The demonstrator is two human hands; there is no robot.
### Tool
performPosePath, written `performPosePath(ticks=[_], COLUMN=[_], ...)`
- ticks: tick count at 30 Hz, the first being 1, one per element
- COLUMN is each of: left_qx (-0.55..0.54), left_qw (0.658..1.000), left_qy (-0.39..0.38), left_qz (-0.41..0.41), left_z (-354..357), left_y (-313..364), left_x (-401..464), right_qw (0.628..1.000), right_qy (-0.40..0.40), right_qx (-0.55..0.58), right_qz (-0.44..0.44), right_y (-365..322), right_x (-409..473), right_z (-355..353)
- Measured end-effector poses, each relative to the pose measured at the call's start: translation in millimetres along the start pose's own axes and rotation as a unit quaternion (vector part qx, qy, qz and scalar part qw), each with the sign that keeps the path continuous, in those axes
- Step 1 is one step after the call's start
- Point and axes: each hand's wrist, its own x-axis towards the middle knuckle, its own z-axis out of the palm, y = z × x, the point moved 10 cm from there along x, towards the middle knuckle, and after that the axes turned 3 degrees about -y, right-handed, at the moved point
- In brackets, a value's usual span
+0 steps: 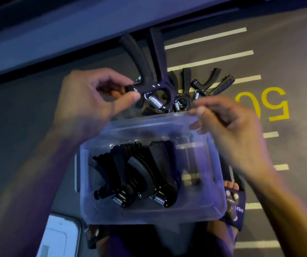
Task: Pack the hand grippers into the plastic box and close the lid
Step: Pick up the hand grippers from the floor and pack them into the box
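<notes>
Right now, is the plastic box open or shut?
Open: the plastic box has no lid on, and hand grippers lie exposed inside it.

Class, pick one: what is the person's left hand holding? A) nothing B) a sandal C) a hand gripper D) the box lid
C: the left hand pinches a black hand gripper by its spring end, above the far edge of the plastic box.

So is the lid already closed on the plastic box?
No, the plastic box is open on top, with hand grippers visible inside and no lid on it.
</notes>
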Motion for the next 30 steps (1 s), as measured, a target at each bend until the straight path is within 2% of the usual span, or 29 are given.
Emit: performPosePath(ticks=[3, 6, 12, 16, 20, 22, 24, 27, 30], left_qx=[0.003, 0.046, 0.077, 0.090, 0.091, 0.075, 0.065, 0.046, 0.035], left_qw=[1.000, 0.998, 0.990, 0.988, 0.986, 0.987, 0.993, 0.999, 0.999], left_qy=[0.007, -0.013, 0.008, 0.019, -0.042, -0.067, -0.044, -0.009, -0.015], left_qz=[0.021, 0.044, 0.118, 0.126, 0.130, 0.124, 0.087, 0.023, 0.012], left_z=[10.8, 31.5, 58.8, 70.9, 93.9, 95.7, 83.1, 65.3, 66.2], left_y=[24.6, 40.7, 58.8, 57.4, 49.8, 42.8, 28.4, 8.6, 6.5], left_x=[-37.8, -67.7, -108.5, -121.0, -127.2, -124.9, -117.4, -104.3, -93.2], right_qw=[0.994, 0.993, 1.000, 0.996, 0.980, 0.954, 0.902, 0.846, 0.809], right_qy=[0.047, 0.037, 0.000, -0.028, -0.105, -0.165, -0.224, -0.286, -0.310], right_qx=[0.101, 0.108, 0.023, -0.080, -0.165, -0.230, -0.335, -0.428, -0.481], right_qz=[0.022, 0.014, 0.003, -0.007, -0.042, -0.093, -0.154, -0.139, -0.131], right_y=[-3.9, -10.5, -15.1, -14.9, -26.9, -36.8, -37.8, -14.0, 5.1], right_x=[7.9, 7.4, 0.0, 6.1, 9.4, 4.4, -5.7, -16.8, -27.1], right_z=[-17.8, -21.7, -13.2, -8.8, 5.4, 19.3, 37.0, 53.4, 60.5])
